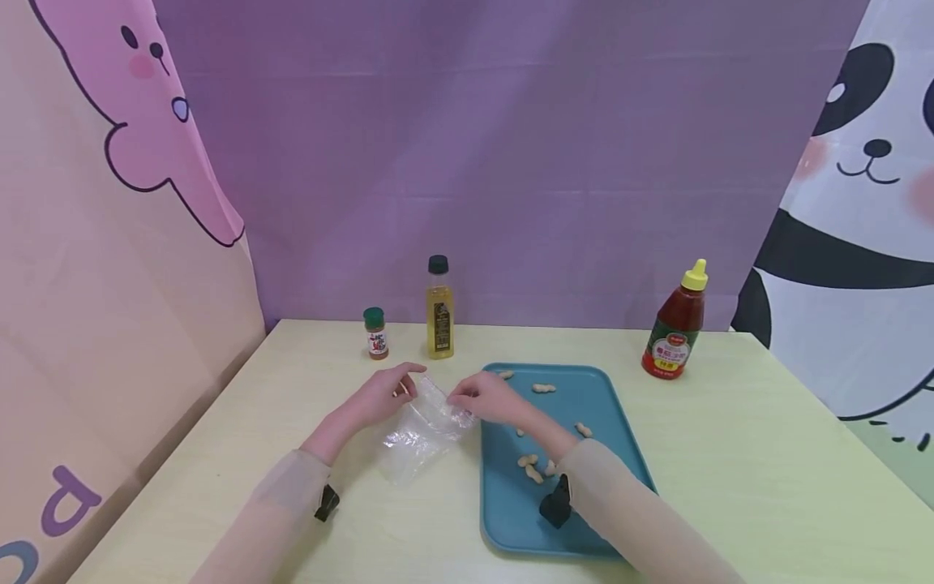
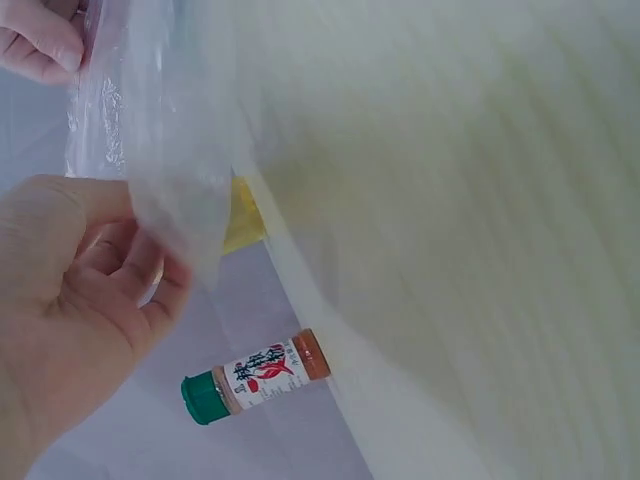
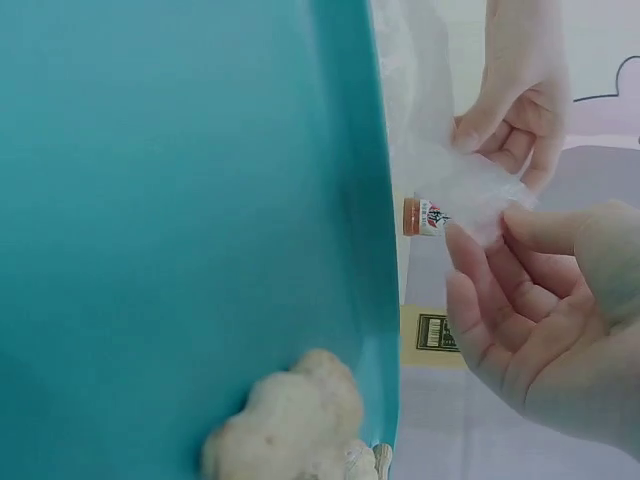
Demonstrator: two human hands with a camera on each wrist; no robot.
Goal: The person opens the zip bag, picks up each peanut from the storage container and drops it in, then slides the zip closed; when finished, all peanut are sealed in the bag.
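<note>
A clear plastic bag [image 1: 419,434] hangs between the two hands, above the table just left of the blue tray [image 1: 503,519]. My left hand [image 1: 383,396] pinches its upper left side between thumb and curled fingers; in the left wrist view the film partly covers the fingertips of this hand [image 2: 100,270]. At the bag's right side, thumb and fingers of my right hand [image 1: 492,397] grip the edge, near the tray's left rim. The right wrist view shows the bag [image 3: 470,185] bunched between both hands. Several peanuts in shells [image 1: 534,473] lie scattered on the tray, some partly hidden by the right arm.
Behind the hands stand a small green-capped spice jar [image 1: 376,337] and a dark-capped bottle of yellow oil [image 1: 440,316]. A red sauce bottle [image 1: 671,332] with a yellow nozzle is at the back right. A purple cloth [image 1: 474,162] hangs behind the table.
</note>
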